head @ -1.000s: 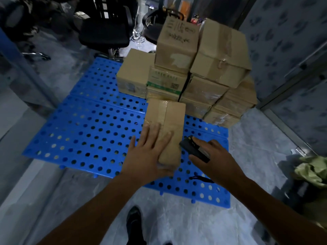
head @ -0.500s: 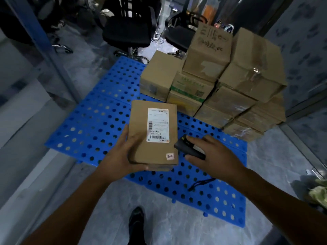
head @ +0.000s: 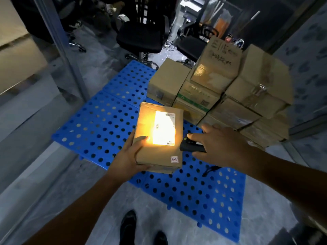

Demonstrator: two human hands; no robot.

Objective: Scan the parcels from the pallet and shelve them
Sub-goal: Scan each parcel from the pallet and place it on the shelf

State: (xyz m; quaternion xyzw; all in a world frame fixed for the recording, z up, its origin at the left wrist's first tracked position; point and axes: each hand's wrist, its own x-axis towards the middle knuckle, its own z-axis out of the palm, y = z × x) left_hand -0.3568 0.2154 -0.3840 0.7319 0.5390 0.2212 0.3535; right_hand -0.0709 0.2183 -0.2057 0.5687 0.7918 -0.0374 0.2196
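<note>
I record one brown cardboard parcel (head: 157, 147) held above the blue perforated pallet (head: 106, 124), label side up. The left hand (head: 129, 156) grips it at its near left corner. Its white shipping label (head: 163, 129) is washed out by a bright amber light. A small red-marked sticker (head: 174, 159) sits at its near right corner. The black scanner (head: 190, 147), gripped in the right hand (head: 217, 145), is just beside the parcel's right edge. The other parcels (head: 230, 96), taped shut, are stacked in tiers on the pallet's far right corner.

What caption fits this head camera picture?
Left hand holds a parcel while right hand shines a scanner on its label.
</note>
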